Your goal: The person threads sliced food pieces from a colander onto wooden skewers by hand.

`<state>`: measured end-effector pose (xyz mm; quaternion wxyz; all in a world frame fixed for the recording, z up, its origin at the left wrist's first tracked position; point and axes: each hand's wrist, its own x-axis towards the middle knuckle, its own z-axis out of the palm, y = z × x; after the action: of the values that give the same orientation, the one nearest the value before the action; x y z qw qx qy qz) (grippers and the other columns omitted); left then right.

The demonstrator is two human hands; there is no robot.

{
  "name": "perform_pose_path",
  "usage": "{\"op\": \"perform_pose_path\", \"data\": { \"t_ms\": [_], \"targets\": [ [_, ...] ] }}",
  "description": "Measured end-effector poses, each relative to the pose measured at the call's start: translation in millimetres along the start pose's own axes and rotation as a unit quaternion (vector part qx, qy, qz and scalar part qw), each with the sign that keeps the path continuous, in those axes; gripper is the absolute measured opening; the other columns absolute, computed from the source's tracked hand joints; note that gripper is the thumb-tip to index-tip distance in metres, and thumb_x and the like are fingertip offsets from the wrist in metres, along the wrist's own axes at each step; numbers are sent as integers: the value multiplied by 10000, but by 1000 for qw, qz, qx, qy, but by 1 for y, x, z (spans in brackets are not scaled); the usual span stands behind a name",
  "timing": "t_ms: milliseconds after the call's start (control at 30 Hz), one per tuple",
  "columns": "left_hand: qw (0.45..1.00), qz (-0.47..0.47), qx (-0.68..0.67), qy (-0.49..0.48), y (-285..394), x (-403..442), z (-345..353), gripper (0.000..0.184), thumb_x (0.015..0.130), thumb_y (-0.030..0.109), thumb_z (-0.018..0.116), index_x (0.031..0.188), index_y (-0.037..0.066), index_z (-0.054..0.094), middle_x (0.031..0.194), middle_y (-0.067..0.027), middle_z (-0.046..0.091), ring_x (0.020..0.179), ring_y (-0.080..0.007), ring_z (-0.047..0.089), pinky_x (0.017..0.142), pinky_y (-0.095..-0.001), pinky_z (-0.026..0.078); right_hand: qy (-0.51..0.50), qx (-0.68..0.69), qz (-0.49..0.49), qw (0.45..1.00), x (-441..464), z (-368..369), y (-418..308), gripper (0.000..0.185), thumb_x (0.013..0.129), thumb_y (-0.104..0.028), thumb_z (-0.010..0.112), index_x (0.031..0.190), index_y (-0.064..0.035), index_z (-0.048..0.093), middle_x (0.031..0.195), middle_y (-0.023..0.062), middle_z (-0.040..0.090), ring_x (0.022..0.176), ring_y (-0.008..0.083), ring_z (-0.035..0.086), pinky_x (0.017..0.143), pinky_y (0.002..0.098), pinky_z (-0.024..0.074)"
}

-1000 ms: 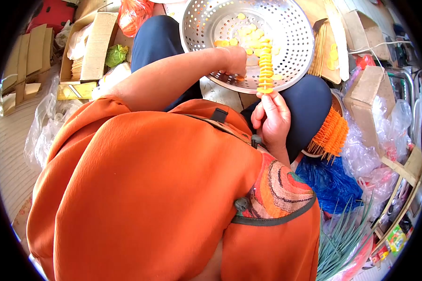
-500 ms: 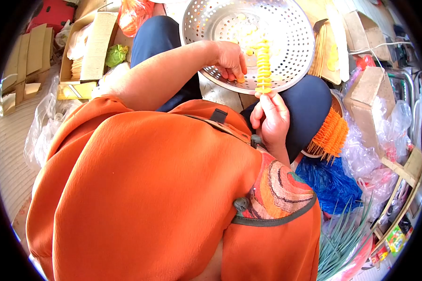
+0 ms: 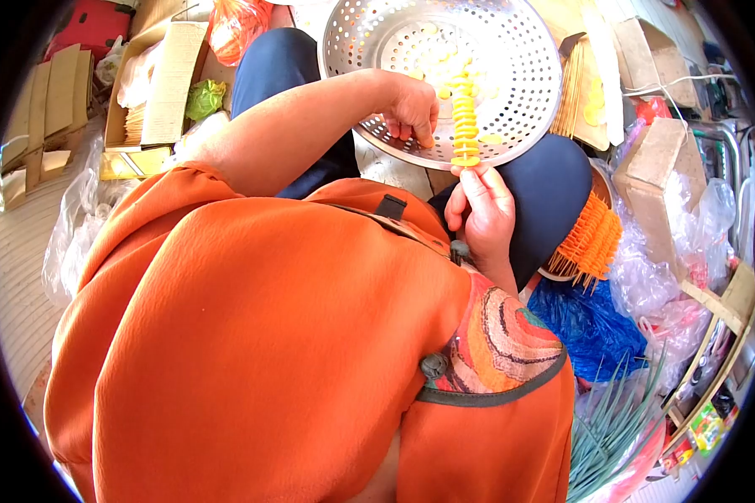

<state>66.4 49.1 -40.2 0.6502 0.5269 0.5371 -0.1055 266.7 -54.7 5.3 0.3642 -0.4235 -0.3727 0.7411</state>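
Observation:
My right hand (image 3: 485,210) pinches the lower end of a skewer of thin yellow slices (image 3: 466,126), possibly potato. The skewer points away from me, and its far part lies over a perforated metal colander (image 3: 344,50). Just left of it, my left hand (image 3: 409,109) reaches over the near side of the colander. Its fingers are curled and point down, apart from the skewer; whatever they may hold is hidden. Loose yellow slices (image 3: 445,67) lie on the colander's bottom, and one slice (image 3: 489,139) lies right of the skewer.
Bare wooden sticks (image 3: 572,92) lie on a board right of the colander. Skewers of orange slices (image 3: 591,239) stand in a container beside my right knee. A blue plastic bag (image 3: 591,323), green onions (image 3: 617,427) and cardboard boxes (image 3: 658,184) crowd the right side. An open carton (image 3: 176,84) stands left.
The skewer and my right hand have shifted slightly left. A slice now shows right of the skewer. The yellow bit by my left fingertips can no longer be made out.

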Motion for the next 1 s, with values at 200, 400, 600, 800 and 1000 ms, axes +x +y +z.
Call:
{"op": "perform_pose_path", "data": {
  "t_ms": [200,400,600,800,1000],
  "targets": [
    [998,30,-41,29,-4,-8,1,221,719,143,747,873,37,627,728,-49,614,621,-124,596,543,-263,501,-2,-2,-2,1000,2,-1,2,173,942,-145,475,941,8,556,519,16,464,377,82,383,390,200,297],
    [903,150,-355,190,-12,-30,-10,179,747,47,681,903,1,608,778,-77,643,638,-131,623,618,-253,531,-13,-8,9,1000,-1,1,0,154,937,-130,482,939,1,562,511,11,466,379,71,386,389,199,302],
    [753,209,-565,265,-28,-38,-32,166,811,66,673,941,-16,612,871,-122,665,764,-179,669,691,-243,564,-32,-56,42,997,-2,2,-2,144,922,-117,501,957,-1,579,517,7,471,387,64,389,393,197,315],
    [702,204,-619,286,-27,-44,-36,171,839,44,598,978,-54,582,904,-151,652,808,-225,669,737,-292,570,-40,-57,46,996,-4,2,-5,136,916,-116,512,954,-3,578,531,4,477,395,60,393,393,192,310],
    [703,205,-608,307,-27,-45,-35,198,794,3,620,982,-42,578,941,-142,646,857,-226,650,802,-321,548,-42,-61,46,996,-7,2,-4,131,914,-103,510,962,-2,578,528,-1,470,394,56,388,394,189,309]
  ]
}}
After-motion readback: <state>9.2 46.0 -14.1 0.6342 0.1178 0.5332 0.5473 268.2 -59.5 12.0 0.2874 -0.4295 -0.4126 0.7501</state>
